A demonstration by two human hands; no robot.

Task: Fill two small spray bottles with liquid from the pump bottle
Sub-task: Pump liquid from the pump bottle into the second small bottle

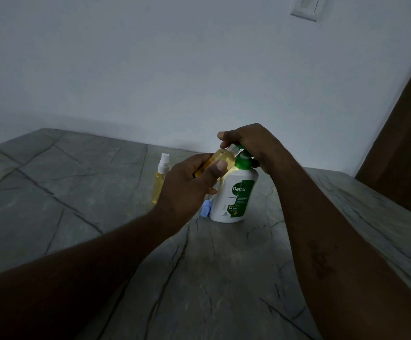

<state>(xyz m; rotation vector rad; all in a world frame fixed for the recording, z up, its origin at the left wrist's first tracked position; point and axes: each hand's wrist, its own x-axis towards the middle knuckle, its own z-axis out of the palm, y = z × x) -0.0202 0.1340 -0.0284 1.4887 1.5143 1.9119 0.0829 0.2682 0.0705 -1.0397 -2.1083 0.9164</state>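
left hand (187,190) grips uncapped spray bottle (224,157), tilted at pump bottle (236,192); right hand (253,143) curls over its pump; wide worktop (224,266) in front.

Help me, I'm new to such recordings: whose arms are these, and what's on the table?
No machine here: a person wears one camera on the head, looking down at their own bare hands. The left hand holds a small open bottle of yellow liquid, tilted, its neck at the pump bottle's green head, which the right hand grips. On the grey stone counter stand the pump bottle and a capped second spray bottle; a blue sprayer cap lies beside the pump bottle.
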